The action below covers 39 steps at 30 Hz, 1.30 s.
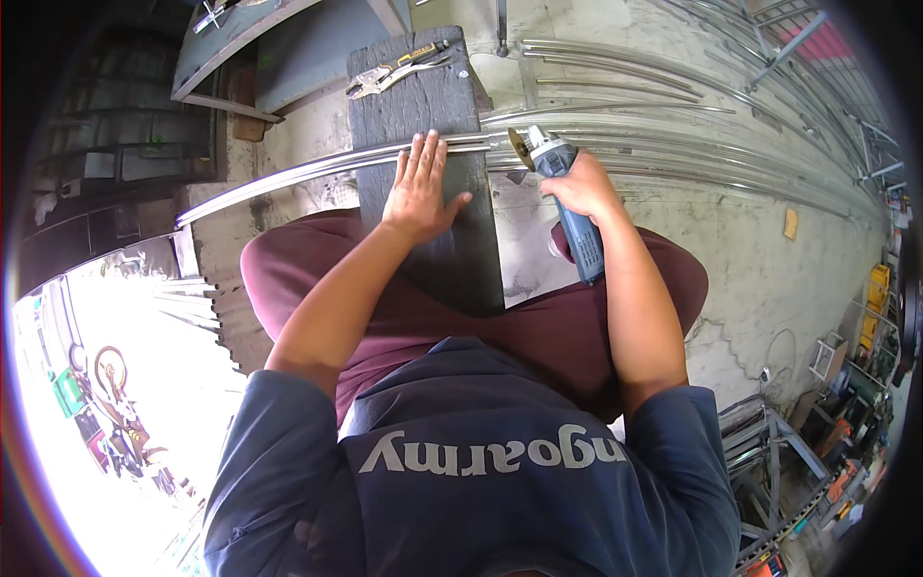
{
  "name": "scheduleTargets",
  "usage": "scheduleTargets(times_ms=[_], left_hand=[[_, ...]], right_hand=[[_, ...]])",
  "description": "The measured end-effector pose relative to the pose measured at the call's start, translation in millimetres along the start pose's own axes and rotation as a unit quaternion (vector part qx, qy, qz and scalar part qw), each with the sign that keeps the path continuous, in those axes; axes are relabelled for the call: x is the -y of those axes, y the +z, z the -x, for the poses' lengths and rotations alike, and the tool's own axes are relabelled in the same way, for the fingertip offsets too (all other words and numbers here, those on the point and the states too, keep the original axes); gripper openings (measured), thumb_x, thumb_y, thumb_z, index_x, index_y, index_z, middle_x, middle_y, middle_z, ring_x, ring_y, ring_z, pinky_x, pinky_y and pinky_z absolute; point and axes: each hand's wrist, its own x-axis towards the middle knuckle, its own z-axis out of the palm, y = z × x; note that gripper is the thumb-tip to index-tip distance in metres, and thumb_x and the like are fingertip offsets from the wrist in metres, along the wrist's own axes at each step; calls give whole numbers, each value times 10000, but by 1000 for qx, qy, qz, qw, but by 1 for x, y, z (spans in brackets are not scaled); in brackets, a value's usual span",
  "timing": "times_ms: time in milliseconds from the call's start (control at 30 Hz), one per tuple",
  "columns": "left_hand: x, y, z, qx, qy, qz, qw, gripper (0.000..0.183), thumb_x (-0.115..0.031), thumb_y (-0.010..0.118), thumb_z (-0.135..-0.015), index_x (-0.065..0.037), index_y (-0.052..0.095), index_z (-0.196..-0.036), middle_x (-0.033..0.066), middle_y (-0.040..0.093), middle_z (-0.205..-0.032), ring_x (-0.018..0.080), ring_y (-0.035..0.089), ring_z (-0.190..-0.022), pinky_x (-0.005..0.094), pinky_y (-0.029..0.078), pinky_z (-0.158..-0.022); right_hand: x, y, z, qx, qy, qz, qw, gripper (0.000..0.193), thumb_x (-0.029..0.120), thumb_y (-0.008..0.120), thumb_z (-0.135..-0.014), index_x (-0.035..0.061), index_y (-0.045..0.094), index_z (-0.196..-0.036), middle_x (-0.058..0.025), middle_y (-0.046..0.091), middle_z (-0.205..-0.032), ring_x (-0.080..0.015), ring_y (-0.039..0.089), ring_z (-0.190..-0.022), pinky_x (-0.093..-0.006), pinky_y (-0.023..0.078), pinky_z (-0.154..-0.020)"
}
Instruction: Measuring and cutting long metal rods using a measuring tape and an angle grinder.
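My left hand (420,197) lies with fingers stretched out over a pair of thin shiny metal tubes (298,174), pressing them on a dark wooden bench (409,118). The tubes run off to the left past the bench, and their right ends lie near its right edge. In my right hand (583,185) is a blue angle grinder (579,236), gripped around its body near the head. Its disc (520,149) is just right of the tube ends, apart from them. Whether the disc spins, I cannot tell. Locking pliers (394,73) rest at the bench's far end.
Many long metal tubes (615,72) lie on the concrete floor (760,255) to the right. A grey metal table (312,53) stands at the far left. Metal frames (769,452) and tools crowd the lower right. A bicycle (113,375) stands in bright light at left.
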Motion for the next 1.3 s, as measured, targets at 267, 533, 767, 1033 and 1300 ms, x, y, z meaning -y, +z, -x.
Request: scheduleTargets(times_ms=[267,533,767,1033,1300], left_hand=[[-10,-20,3,54,-25,-19,998,931,-610,518,-982,14,225,-1608,179,174,-1702,336,130,-1587,542,123,-1274],[14,-8,-44,45,-36,-6,998,937,-638,464,-1001,28,205,-1608,199,148,-1703,345,97,-1590,489,115,-1285],[46,7,-89,-22,-25,34,999,888,-636,340,-1036,-13,135,-1635,153,83,-1727,324,28,-1600,558,45,-1273],[65,9,-132,-67,-10,-85,994,713,-535,302,-1071,-127,198,-1647,20,90,-1740,255,23,-1605,698,12,-1223],[84,3,-143,-124,-19,-74,989,722,-548,311,-1072,-156,150,-1657,40,72,-1742,267,-4,-1606,713,-24,-1205]], right_hand=[[30,9,5,34,-25,44,998,683,288,813,-674,-149,589,-1149,-322,689,-1105,-425,693,-1055,-424,564,-894],[39,17,-17,6,-44,82,996,769,319,792,-687,-181,494,-1189,-340,685,-1014,-433,705,-979,-439,568,-851],[57,25,-29,-9,13,51,999,819,277,783,-760,-205,374,-1281,-380,671,-1061,-462,696,-1030,-441,576,-886],[63,42,-37,-76,28,-7,997,805,237,778,-784,-203,347,-1304,-405,665,-1037,-479,700,-998,-463,568,-887],[39,47,-55,-66,45,-4,997,725,228,783,-775,-141,441,-1296,-310,696,-1021,-425,707,-944,-436,565,-821]])
